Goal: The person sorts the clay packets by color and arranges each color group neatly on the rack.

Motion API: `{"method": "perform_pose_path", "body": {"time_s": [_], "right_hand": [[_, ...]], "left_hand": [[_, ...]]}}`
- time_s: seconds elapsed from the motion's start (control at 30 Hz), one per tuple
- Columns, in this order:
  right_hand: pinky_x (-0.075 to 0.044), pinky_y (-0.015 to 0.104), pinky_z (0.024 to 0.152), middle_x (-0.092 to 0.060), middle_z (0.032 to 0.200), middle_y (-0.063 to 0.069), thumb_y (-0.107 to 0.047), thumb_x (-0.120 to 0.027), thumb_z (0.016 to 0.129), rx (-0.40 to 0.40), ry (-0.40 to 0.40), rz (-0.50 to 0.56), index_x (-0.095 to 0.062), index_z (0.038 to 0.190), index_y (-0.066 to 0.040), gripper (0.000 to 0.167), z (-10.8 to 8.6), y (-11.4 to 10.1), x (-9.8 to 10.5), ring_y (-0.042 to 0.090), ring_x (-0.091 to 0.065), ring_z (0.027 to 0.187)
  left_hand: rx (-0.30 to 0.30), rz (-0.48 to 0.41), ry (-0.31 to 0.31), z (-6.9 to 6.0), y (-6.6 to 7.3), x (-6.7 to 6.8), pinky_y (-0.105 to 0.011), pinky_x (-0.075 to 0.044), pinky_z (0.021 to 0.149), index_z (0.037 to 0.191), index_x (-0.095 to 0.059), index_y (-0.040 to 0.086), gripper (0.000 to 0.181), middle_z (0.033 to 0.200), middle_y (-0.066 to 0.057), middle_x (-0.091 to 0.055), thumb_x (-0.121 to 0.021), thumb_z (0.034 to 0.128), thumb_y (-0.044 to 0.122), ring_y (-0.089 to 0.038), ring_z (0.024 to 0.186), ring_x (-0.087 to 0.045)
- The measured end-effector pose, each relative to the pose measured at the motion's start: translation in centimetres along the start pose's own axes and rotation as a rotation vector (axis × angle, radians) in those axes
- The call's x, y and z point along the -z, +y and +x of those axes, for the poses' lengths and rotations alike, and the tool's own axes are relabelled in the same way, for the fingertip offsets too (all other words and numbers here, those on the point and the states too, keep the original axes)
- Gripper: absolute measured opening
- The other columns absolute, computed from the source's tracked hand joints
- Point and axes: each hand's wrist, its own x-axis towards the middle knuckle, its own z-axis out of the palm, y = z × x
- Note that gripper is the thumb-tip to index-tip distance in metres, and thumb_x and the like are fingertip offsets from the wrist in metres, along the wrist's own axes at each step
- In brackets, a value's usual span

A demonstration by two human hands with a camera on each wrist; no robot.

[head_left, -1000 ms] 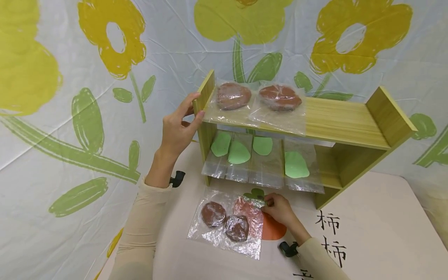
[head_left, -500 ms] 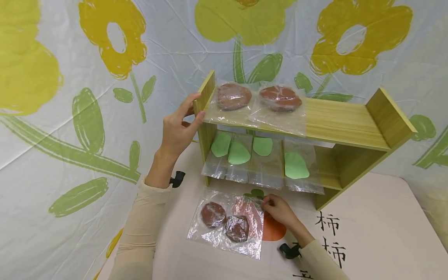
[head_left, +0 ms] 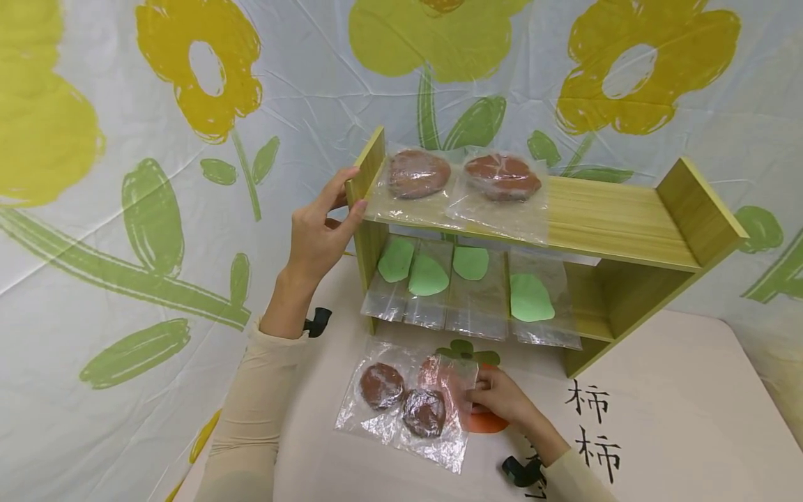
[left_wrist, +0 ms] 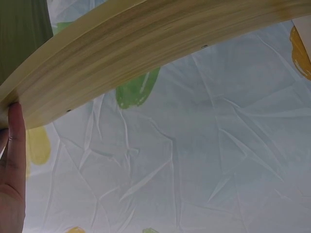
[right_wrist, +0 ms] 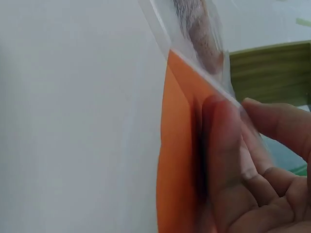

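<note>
My left hand grips the left side panel of a wooden shelf, thumb at the front edge. In the left wrist view a finger rests on the panel. Over the table, my right hand pinches the right edge of a clear plastic bag. Reddish-brown round flat pieces lie in the plastic: one piece at the left, another piece at the right. Whether this is one bag or two overlapping ones I cannot tell. The right wrist view shows the bag edge between thumb and finger.
Two bagged brown pieces lie on the top shelf. Several clear bags with green paper shapes hang over the lower shelf's front. An orange-red persimmon print and black characters mark the tablecloth. Flowered cloth stands behind.
My right hand has slid down along the bag's right edge, toward me, uncovering more of the print's green leaves. My left hand stays on the shelf.
</note>
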Motion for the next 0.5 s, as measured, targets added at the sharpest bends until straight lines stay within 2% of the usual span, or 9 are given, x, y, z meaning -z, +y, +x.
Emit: {"method": "perform_pose_path", "body": {"time_s": [0.1,0.23,0.5], "right_hand": [[-0.061,0.035,0.067,-0.068,0.089,0.017,-0.001,-0.062,0.095,0.011,-0.001,0.005,-0.060,0.107,0.016,0.021,-0.24,-0.04,-0.19,0.023,-0.068,0.075],[-0.060,0.038,0.073,-0.064,0.099,0.019,-0.007,-0.052,0.101,-0.014,0.025,0.080,-0.053,0.113,0.016,0.025,-0.45,-0.23,-0.51,0.025,-0.066,0.083],[-0.059,0.043,0.076,-0.057,0.109,0.018,-0.021,-0.042,0.109,-0.135,0.029,0.371,-0.026,0.137,0.010,0.044,-0.55,-0.28,-0.96,0.026,-0.066,0.088]], "left_hand": [[-0.001,-0.001,0.000,-0.01,0.05,0.04,-0.034,-0.059,0.052,0.138,-0.058,0.008,0.042,0.109,-0.017,-0.073,-0.067,0.0968,0.011,-0.024,0.095,-0.072],[-0.003,-0.003,-0.002,-0.03,0.06,0.07,-0.035,-0.059,0.052,0.138,-0.058,0.008,0.042,0.109,-0.017,-0.072,-0.067,0.0970,0.010,-0.024,0.095,-0.072],[-0.007,-0.005,-0.004,0.03,0.03,0.07,-0.033,-0.059,0.052,0.139,-0.058,0.008,0.044,0.110,-0.016,-0.072,-0.068,0.0961,0.010,-0.023,0.096,-0.072]]}}
